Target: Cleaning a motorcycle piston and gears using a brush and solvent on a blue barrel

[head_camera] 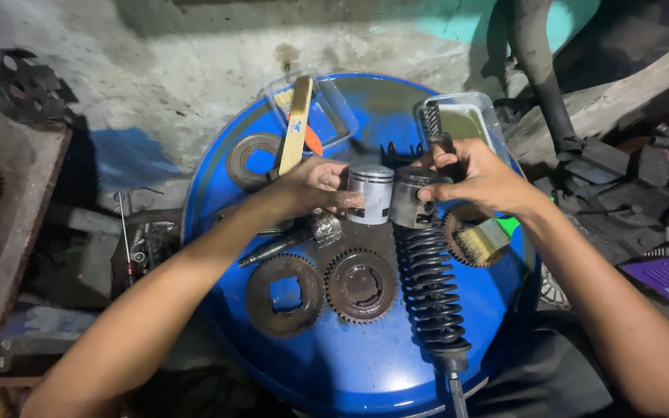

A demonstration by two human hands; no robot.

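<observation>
While both forearms reach in from the lower corners of the frame, the two hands meet just above the centre, over a blue drum top (365, 364). The left hand (311, 186) is closed around a bright silver piston (371, 192), held upright with its crown up. The right hand (483, 179) grips a darker grey piston (412, 200), also upright, and what looks like the handle of a black wire brush (433, 124) whose bristles point toward the upper edge.

The pistons stand side by side, touching or nearly so, the silver one to the left; each is nearer its own hand.

Below them lie two rusty gears (361, 286), and a black coil spring shock (431, 290) runs lengthwise toward the lower edge. A paintbrush (483, 240) rests to the right, under the right wrist. A clear tray (470, 120) of dark liquid sits at the upper right of the drum.
</observation>
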